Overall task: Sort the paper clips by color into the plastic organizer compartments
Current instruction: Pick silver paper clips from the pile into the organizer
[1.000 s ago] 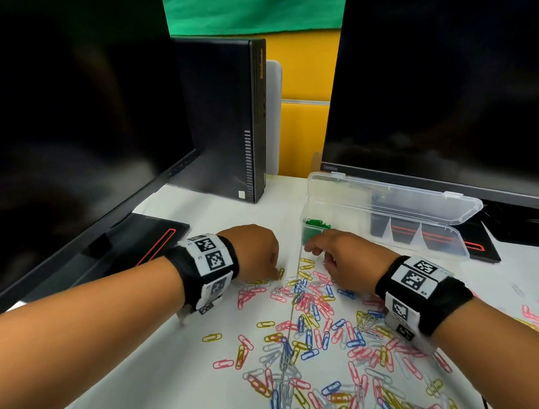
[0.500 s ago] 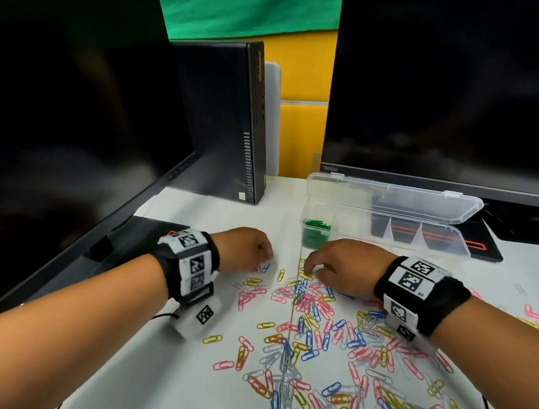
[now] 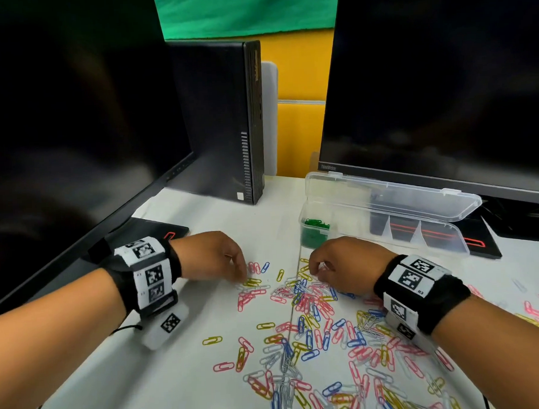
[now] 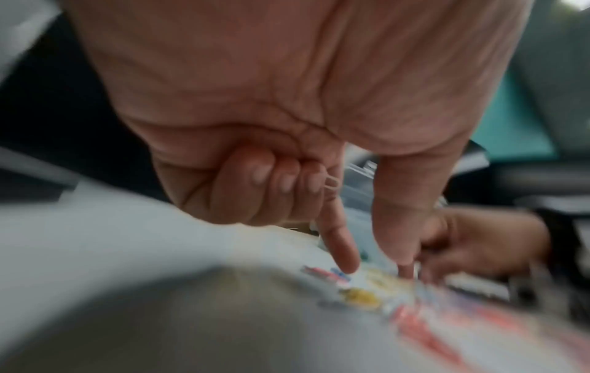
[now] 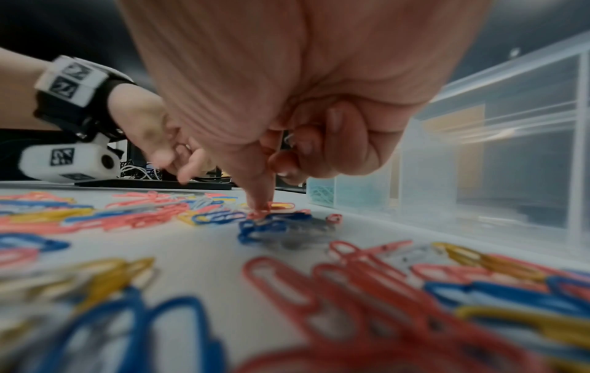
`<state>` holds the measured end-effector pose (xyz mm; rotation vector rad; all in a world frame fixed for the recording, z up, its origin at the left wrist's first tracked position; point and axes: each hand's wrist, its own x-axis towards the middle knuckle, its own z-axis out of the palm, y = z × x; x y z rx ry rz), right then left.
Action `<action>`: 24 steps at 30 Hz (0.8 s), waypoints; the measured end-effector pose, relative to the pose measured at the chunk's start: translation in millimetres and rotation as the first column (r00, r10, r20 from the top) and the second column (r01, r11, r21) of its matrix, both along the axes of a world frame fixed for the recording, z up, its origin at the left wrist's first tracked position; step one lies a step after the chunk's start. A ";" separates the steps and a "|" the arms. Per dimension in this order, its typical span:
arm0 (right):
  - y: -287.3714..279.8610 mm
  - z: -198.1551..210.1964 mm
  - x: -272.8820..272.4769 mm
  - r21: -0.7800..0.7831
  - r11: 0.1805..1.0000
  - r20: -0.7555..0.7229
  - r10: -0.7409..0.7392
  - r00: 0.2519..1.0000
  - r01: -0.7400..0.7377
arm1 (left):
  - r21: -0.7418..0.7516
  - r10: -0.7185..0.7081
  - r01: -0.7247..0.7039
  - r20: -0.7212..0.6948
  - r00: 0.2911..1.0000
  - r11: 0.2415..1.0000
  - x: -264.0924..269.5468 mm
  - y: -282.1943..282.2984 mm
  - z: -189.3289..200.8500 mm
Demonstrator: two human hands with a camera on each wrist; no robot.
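mixed paper clips [image 3: 310, 320] lay scattered over the white desk [image 3: 177, 378], with green ones already in the organizer [image 3: 386, 227]'s left end compartment at 1 o'clock. left hand [image 3: 208, 256] had three fingers curled round a white clip [image 4: 332, 183], index and thumb reaching down, probably hoarding one colour. right hand [image 3: 348, 262] pressed one fingertip [image 5: 263, 199] on a clip at the pile's 12 o'clock edge; its curled fingers seemed to hold something, cannot tell.

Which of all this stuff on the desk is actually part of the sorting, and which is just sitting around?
Part of the job:
- loose paper clips
- plastic organizer
- green clips already in its end compartment
- left hand, right hand

Just sitting around:
- left monitor
- right monitor
- black computer box
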<state>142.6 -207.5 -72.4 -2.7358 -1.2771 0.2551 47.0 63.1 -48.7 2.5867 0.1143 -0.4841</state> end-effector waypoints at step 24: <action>1.5 7.9 -8.4 -0.010 1.000 -0.080 0.005 0.997 -0.006 | 0.496 -0.251 0.213 0.010 0.968 0.842 -25.3 -14.9 -4.4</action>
